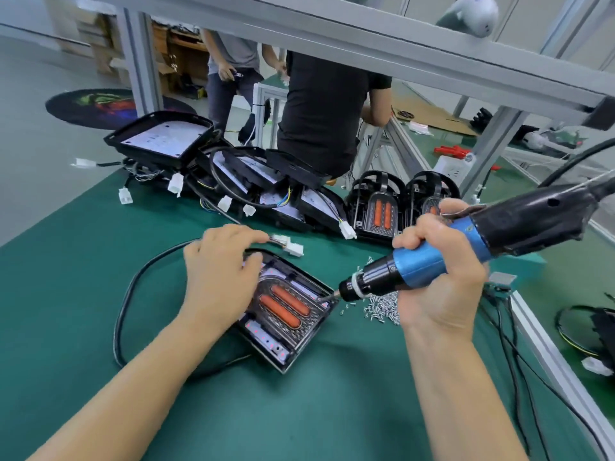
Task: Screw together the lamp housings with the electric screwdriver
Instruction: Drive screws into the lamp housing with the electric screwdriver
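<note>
A black lamp housing (293, 331) with two orange lenses lies flat on the green mat (299, 410) in front of me. My left hand (218, 277) rests on its left side and holds it down, fingers spread over the rim. My right hand (439, 271) grips the blue and black electric screwdriver (432, 257). The screwdriver's bit touches the housing's right corner. A heap of small silver screws (382, 306) lies just right of the housing, under the tool.
A row of black housings with wires and white connectors (233, 184) lines the far side of the mat. Two upright lamps (379, 207) stand behind the screwdriver. A black cable (126, 301) loops at left. People stand beyond an aluminium frame (366, 38).
</note>
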### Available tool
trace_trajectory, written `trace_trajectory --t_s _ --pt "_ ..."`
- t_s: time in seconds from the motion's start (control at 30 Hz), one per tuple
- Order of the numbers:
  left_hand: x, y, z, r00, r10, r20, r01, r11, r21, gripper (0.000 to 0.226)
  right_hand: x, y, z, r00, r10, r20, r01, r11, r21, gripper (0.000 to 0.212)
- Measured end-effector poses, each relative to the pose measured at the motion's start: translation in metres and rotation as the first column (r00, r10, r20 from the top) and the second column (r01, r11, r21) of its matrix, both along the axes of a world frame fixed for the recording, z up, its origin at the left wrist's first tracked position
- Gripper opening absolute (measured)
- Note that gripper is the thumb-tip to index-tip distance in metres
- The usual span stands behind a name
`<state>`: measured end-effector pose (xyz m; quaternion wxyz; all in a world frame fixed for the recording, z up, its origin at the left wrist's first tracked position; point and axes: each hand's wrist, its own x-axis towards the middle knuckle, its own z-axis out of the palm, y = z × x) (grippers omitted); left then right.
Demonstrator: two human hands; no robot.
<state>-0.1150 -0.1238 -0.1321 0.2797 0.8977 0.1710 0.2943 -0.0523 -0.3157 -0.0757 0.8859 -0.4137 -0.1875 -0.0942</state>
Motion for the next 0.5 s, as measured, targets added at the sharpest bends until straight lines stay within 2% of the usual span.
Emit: trace_trajectory --t_s 0.1,0.17,0.3,0.5 --pt "-0.020 0.034 -0.011 0.974 0.196 -0.116 -0.213 0.965 -0.154 0.035 -0.011 0.021 -0.001 0.998 0.063 0.025 -0.062 0.997 -0.054 0.026" --pt "-0.031 0.046 -0.021 0.951 0.228 -0.209 -0.282 0.917 -0.282 0.038 -0.018 0.038 -0.003 0.994 0.104 0.030 -0.102 0.992 -0.071 0.026" --pt "-0.037 0.048 -0.037 0.949 0.143 -0.281 -0.260 0.861 -0.438 0.040 -0.026 0.076 -0.006 0.988 0.148 0.035 -0.143 0.981 -0.130 0.028" --pt "-0.030 0.045 -0.042 0.946 0.111 -0.305 -0.248 0.854 -0.458 0.037 -0.030 0.112 -0.009 0.983 0.178 0.044 -0.162 0.957 -0.239 0.032"
